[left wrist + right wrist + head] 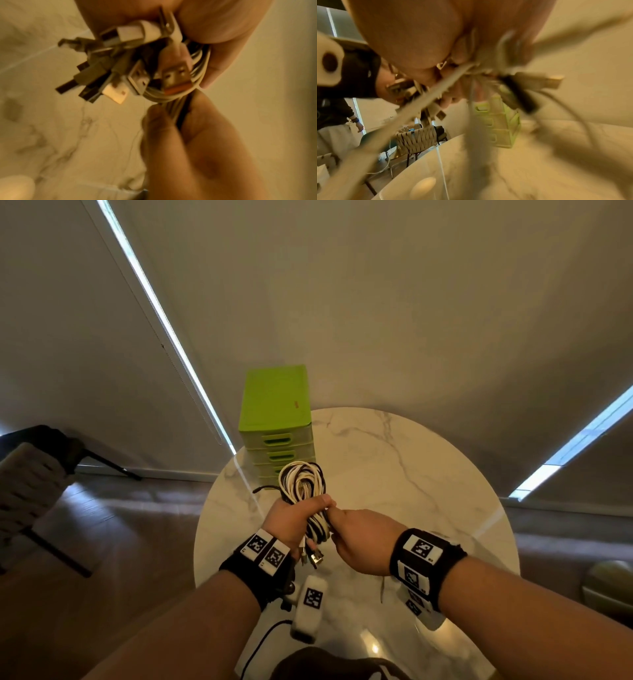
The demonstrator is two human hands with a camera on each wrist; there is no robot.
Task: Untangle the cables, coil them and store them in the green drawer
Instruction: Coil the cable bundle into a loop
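Left hand [291, 517] gripping cable bundle [301, 484], right hand [359, 537] pinching it (plugs dangling)

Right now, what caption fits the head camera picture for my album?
Both hands, left hand and right hand, grip a cable bundle before the green drawer unit.

One cable bundle [301, 487], one drawer unit [276, 419]

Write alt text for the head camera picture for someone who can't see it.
Both hands, left hand and right hand, hold a bundle of black and white cables above a round marble table. A green drawer unit stands behind.
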